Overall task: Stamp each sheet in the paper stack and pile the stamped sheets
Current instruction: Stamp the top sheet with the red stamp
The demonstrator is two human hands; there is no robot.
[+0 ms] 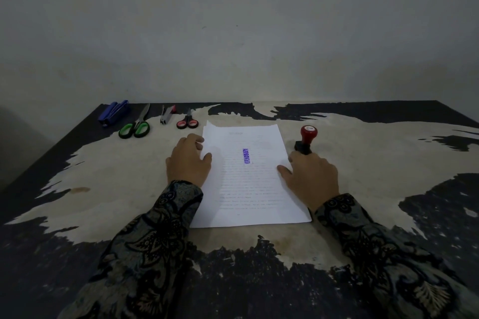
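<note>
The paper stack [248, 176] lies between the 2 hands, its top sheet bearing a blue APPROVED mark [245, 155]. The left hand [188, 160] rests at the stack's left edge, thumb and fingers pinching the lifted upper-left corner of the top sheet. The right hand [309, 177] lies flat on the table at the stack's right edge, fingers nearly straight, thumb tip touching the paper; whether it touches the stamp [306, 140] standing upright just beyond its fingertips, I cannot tell. Open table [375, 163] stretches to the right of the right hand and left of the left hand. Beyond the left hand, near the far edge, lie red scissors [187, 122], a small stapler [167, 114], green scissors [134, 127] and a blue stapler [114, 112]. The tabletop's dark coating is worn away to pale patches. A plain wall [233, 21] rises behind.
</note>
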